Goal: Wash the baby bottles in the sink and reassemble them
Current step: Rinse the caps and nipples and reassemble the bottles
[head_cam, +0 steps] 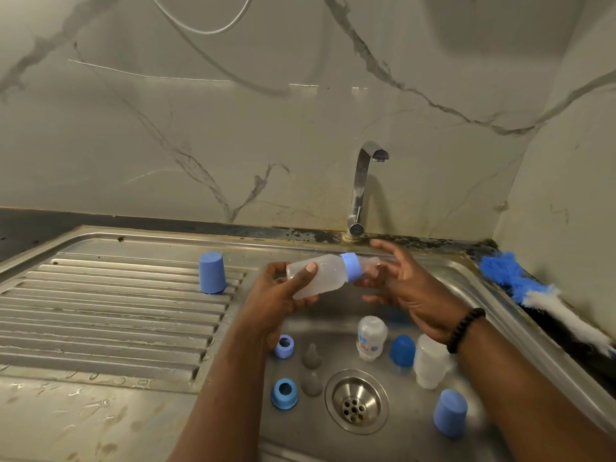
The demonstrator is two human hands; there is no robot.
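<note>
My left hand (278, 296) grips a clear baby bottle (325, 275) sideways over the sink (410, 441); a blue collar (351, 266) and a clear teat sit on its neck. My right hand (405, 286) is at the teat end with fingers spread and relaxed, just touching it. In the basin lie two blue collars (284, 346) (284, 393), two grey teats (311, 356) (311, 383), two clear bottles (370, 341) (430, 361) and two blue caps (402, 350) (450, 411). A third blue cap (212, 272) stands on the drainboard (100, 315).
A chrome tap (361, 188) rises behind the basin, with no water running. A blue and white bottle brush (540, 295) lies along the right rim by the wall. The drain (356, 401) sits in the basin's middle. Marble wall behind.
</note>
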